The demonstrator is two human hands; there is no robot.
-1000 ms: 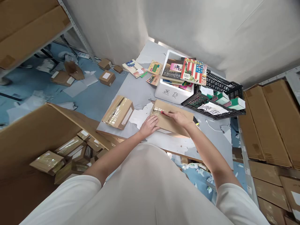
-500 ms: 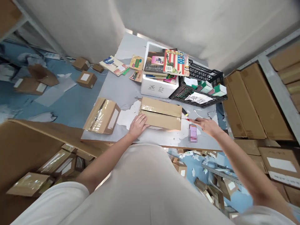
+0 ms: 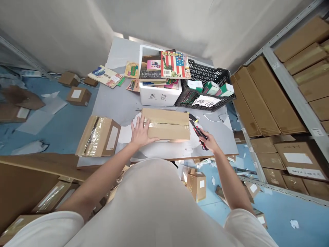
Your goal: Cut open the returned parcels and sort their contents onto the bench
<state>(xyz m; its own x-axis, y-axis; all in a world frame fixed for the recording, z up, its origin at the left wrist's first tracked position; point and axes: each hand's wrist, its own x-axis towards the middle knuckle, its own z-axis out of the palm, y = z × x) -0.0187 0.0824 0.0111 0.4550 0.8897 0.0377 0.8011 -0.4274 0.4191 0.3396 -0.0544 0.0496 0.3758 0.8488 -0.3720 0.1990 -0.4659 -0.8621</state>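
A brown cardboard box (image 3: 169, 132) lies lengthwise on the table before me, clear tape along its top seam. My left hand (image 3: 140, 132) rests on its left end, fingers spread over the top. Just off the box's right end, my right hand (image 3: 209, 141) is closed around a black and red utility knife (image 3: 197, 129), which points up and to the left. Beyond the knife lies a black and yellow tool (image 3: 193, 117). The phone under my right hand is mostly hidden. Left of my left hand stands a second taped box (image 3: 109, 137) with a white label.
At the table's back, a white foam bin (image 3: 160, 97) holds books and magazines, beside a black plastic crate (image 3: 218, 101) with green and white boxes. Loose books (image 3: 105, 75) lie back left. Shelving with cartons (image 3: 267, 103) stands right; boxes and paper scraps litter the blue floor (image 3: 216, 202).
My right hand has drawn the knife back from the seam's right end and turned it upward, over the phone. My left hand has moved further onto the box top, fingers spreading. The view has shifted.
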